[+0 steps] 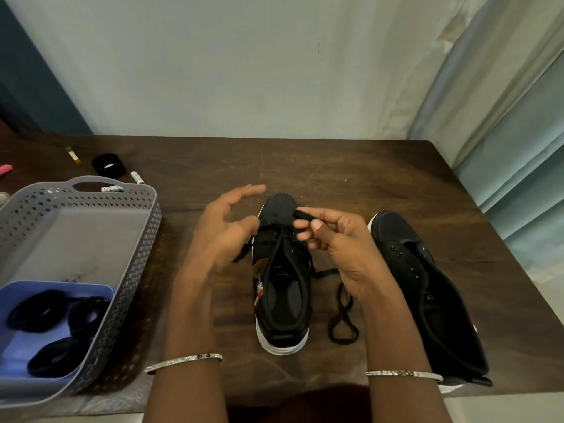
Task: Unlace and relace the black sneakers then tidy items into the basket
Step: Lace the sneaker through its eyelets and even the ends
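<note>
Two black sneakers stand toes away from me on the dark wooden table (351, 172). The middle sneaker (282, 300) has a white sole and a black lace (341, 319) threaded only near its toe, with one slack part looping on the table to its right. My right hand (338, 239) pinches that lace just above the toe eyelets. Spread open, my left hand (225, 230) hovers at the shoe's left side, and another lace end trails under it. The right sneaker (427, 285) shows bare eyelets and no lace.
A grey perforated basket (128, 270) sits at the left, holding a blue tray (18, 340) with black hair bands. Behind it lie a black round container (108, 164), small tubes (137, 177) and a pink item (6, 170). A curtain (503, 117) hangs at the right.
</note>
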`<action>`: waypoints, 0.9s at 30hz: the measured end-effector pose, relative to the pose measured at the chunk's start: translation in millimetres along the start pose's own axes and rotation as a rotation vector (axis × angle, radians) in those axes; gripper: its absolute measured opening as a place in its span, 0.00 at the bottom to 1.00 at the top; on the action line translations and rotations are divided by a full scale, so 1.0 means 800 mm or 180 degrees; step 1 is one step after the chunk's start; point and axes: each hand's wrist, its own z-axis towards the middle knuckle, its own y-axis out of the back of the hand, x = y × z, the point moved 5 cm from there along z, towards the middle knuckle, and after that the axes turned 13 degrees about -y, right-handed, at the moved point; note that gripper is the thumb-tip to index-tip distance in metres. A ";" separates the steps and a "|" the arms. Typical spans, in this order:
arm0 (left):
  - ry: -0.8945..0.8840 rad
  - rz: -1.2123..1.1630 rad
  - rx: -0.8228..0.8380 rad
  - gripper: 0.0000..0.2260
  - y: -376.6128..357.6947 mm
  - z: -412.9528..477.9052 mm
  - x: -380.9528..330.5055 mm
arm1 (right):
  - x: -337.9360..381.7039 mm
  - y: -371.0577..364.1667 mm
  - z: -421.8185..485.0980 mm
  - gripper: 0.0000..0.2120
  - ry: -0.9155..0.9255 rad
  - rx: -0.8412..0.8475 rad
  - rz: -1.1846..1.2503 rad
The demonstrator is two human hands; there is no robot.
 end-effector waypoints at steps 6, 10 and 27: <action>-0.0619 0.0022 0.0770 0.21 -0.034 0.000 -0.020 | 0.001 -0.022 -0.003 0.04 0.0021 0.0104 -0.0152; -0.0510 -0.0266 0.0699 0.16 -0.043 0.000 -0.027 | 0.005 -0.023 -0.006 0.07 0.0115 0.0025 -0.0303; -0.0349 0.0365 0.0165 0.07 -0.020 0.006 0.004 | -0.003 -0.002 -0.004 0.10 -0.0242 -0.0349 -0.0081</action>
